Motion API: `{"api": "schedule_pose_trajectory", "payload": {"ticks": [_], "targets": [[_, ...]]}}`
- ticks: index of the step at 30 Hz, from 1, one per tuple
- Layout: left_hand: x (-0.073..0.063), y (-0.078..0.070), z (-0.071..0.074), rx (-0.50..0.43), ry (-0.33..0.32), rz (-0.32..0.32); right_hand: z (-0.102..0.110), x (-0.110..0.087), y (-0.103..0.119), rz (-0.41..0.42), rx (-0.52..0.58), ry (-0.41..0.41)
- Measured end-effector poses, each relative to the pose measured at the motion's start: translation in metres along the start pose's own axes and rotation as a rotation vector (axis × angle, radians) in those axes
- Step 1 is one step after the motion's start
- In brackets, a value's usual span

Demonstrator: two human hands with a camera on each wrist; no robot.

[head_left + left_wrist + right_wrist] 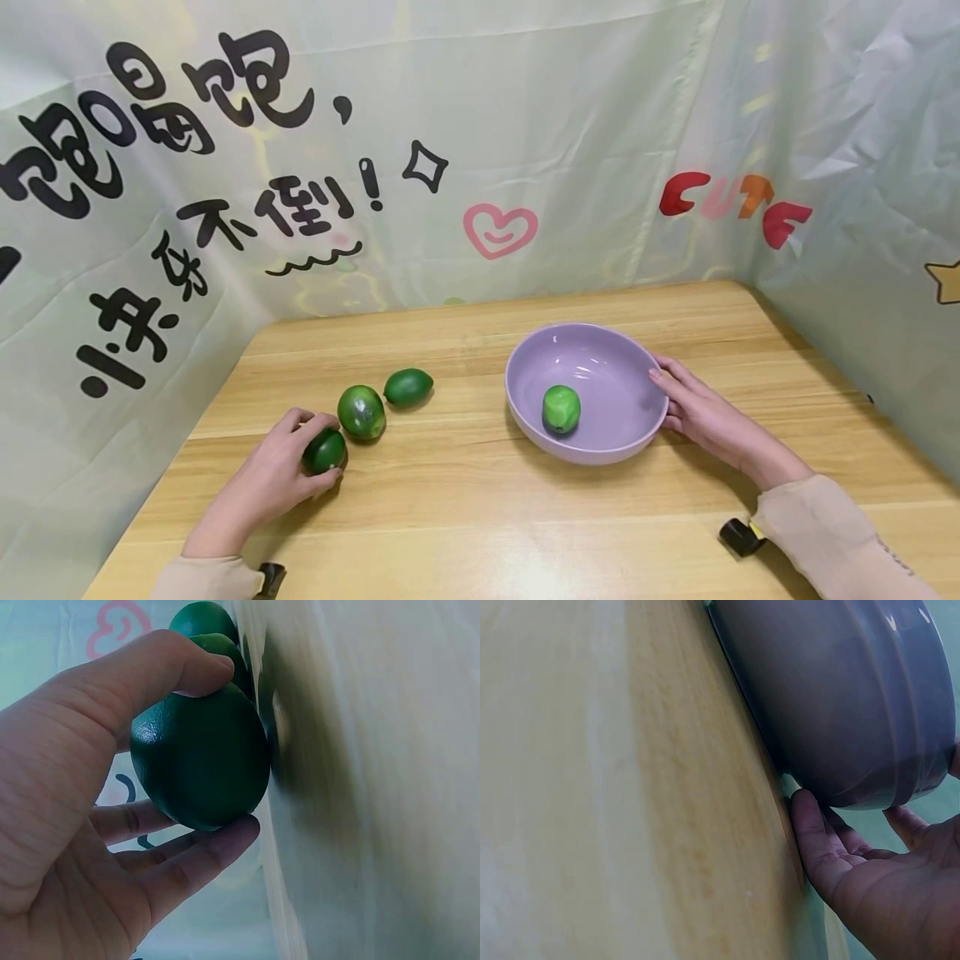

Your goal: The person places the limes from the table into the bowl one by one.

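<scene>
My left hand [277, 471] curls its thumb and fingers round a dark green lime [326, 452] at the left of the table. In the left wrist view the thumb [187, 667] lies on one side of this lime and the fingertips are on the other. A mottled green lime [362, 412] sits just beyond it, and a pointed dark green lime [408, 387] lies farther back. On the right, my right hand [701, 408] holds the purple bowl [622, 392], thumb at the rim and fingers against the outer wall. Inside the bowl rests one brighter green lime [562, 409].
The wooden table [465, 508] bears the bowl and fruit. Printed cloth [585, 150] hangs behind it and along both sides. A small black piece [741, 537] sits at the right sleeve, another black piece [270, 578] at the left sleeve.
</scene>
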State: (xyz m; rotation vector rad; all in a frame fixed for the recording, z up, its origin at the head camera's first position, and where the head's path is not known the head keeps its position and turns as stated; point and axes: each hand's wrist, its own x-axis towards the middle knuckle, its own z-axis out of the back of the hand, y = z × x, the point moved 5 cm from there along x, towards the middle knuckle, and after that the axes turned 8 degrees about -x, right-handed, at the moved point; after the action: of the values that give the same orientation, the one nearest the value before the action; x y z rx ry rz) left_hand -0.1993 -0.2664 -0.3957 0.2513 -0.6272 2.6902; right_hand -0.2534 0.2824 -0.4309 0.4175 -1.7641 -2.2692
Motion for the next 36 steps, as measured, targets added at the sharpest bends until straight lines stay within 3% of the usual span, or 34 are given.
{"api": "schedule_pose_trajectory", "payload": {"ticks": [28,36], "targets": [[-0.001,-0.005,0.005,-0.008,-0.006,-0.009,-0.001,-0.001,0.002,-0.014,0.002,0.003],[0.000,-0.007,0.010,-0.011,0.012,0.015,-0.001,0.000,0.002,-0.003,0.006,0.014]]}}
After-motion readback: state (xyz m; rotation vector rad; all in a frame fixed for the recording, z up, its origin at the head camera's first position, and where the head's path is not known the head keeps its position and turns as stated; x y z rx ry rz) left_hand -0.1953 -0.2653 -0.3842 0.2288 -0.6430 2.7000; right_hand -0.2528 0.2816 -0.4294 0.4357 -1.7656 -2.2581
